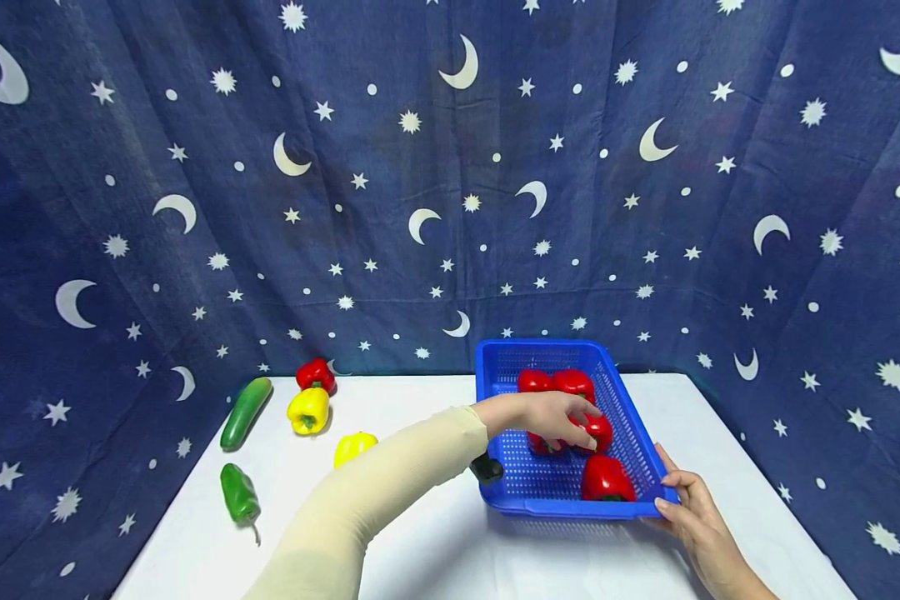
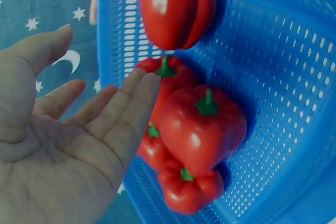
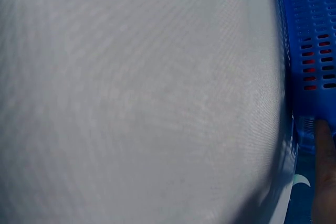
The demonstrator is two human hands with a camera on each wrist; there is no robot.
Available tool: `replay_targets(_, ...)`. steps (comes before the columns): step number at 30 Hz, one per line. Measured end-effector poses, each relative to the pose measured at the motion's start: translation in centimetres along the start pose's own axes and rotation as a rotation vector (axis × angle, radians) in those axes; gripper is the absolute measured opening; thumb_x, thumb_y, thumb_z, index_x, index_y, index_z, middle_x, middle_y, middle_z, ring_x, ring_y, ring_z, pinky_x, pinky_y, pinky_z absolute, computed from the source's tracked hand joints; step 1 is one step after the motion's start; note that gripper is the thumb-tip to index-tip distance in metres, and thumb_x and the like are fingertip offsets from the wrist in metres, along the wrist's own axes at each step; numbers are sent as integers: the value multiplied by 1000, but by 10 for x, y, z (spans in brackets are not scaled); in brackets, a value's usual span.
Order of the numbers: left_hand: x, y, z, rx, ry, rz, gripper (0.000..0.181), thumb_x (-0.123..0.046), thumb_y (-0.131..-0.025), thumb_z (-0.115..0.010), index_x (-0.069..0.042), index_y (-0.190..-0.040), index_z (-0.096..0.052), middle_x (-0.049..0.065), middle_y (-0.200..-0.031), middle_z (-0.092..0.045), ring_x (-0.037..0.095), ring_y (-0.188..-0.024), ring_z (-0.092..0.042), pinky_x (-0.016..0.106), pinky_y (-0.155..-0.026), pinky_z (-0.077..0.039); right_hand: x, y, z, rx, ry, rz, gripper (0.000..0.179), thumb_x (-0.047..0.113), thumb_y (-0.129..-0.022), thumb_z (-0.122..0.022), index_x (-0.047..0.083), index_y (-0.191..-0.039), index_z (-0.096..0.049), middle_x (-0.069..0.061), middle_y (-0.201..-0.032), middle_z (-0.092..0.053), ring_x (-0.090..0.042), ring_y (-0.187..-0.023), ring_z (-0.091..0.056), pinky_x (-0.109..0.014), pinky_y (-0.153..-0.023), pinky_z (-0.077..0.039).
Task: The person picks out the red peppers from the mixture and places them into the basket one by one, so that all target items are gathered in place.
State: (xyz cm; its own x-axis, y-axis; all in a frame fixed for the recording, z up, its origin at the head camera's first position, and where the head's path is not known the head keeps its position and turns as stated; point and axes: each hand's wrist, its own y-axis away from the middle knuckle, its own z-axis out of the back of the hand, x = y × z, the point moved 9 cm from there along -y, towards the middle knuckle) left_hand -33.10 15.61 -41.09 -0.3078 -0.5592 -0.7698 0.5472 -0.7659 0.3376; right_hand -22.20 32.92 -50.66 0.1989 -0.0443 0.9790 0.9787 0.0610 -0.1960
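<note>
A blue perforated plastic basket (image 1: 540,507) holds several red bell peppers (image 1: 607,479). My left hand (image 1: 551,415) reaches over the basket from the left, above the middle peppers. In the left wrist view, its fingers are extended and the palm holds nothing; the fingertips overlap a red pepper (image 2: 173,77) with a green stem. My right hand (image 1: 693,521) grips the basket's near right corner, thumb on the rim. One of its fingers (image 3: 324,171) shows by the blue wall in the right wrist view.
On the white table (image 1: 420,558), left of the basket, lie a cucumber (image 1: 246,414), a green chili pepper (image 1: 240,494), a red bell pepper (image 1: 316,377), and two yellow bell peppers (image 1: 308,411), one partly behind the left sleeve. A dark blue star-and-moon curtain (image 1: 390,167) surrounds the table.
</note>
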Motion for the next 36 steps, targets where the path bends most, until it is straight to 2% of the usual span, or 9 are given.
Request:
replay_targets(4,-2,5,13,-40,5,-54,59,-22,-95,-74,-18,-150,-53,5,-141,-59,11,-103,-64,38,-88,-59,1,0,0,-2,-5,-5,19,7,-108,-44,8,-124,-34,3,-172,-8,12,-127,-44,-26,-89,-54)
replay_targets(10,2,16,32,-98,-4,-104,55,-28,-96,-73,-21,-148,-56,0,-139,-61,8,-104,-64,36,-90,-58,2,1,0,-5,4,3,20,6,-108,-45,7,-124,-34,2,-172,-4,14,-128,-41,-24,-90,-54)
replay_targets(12,6,22,38,-108,19,-111,55,-28,-96,-73,-20,-147,-56,-1,-138,-61,8,-106,-64,36,-91,-58,2,1,1,-6,9,12,19,6,-107,-45,7,-123,-34,3,-172,-3,15,-128,-39,-23,-90,-53)
replay_targets(19,23,43,61,-151,139,-136,54,-26,-97,-71,-16,-148,-55,4,-140,-58,17,-113,-66,34,-86,-60,4,-1,1,-1,4,21,18,4,-106,-46,7,-121,-37,3,-172,-8,12,-131,-38,-23,-91,-53)
replay_targets(25,37,63,78,-212,141,-150,55,-30,-99,-69,-18,-149,-53,1,-138,-60,14,-107,-68,36,-88,-59,4,-2,0,13,-4,24,17,4,-107,-45,7,-121,-38,5,-171,-10,12,-130,-39,-24,-91,-54)
replay_targets(30,53,78,93,-277,156,-159,53,-30,-99,-68,-18,-149,-53,2,-144,-56,17,-115,-65,45,-97,-55,2,-1,0,12,-8,28,18,3,-106,-45,8,-121,-37,7,-171,-11,10,-131,-40,-25,-91,-53)
replay_targets(33,64,88,105,-335,152,-155,52,-30,-100,-67,-18,-149,-53,3,-146,-55,20,-120,-63,45,-99,-54,1,0,0,11,-16,25,19,4,-106,-45,14,-121,-39,9,-171,-12,9,-132,-39,-24,-91,-53)
replay_targets(36,76,98,118,-388,130,-166,52,-31,-100,-67,-19,-149,-53,5,-147,-55,21,-122,-62,42,-99,-54,2,0,1,18,-25,43,18,2,-106,-44,13,-121,-40,11,-170,-15,8,-132,-41,-25,-91,-53)
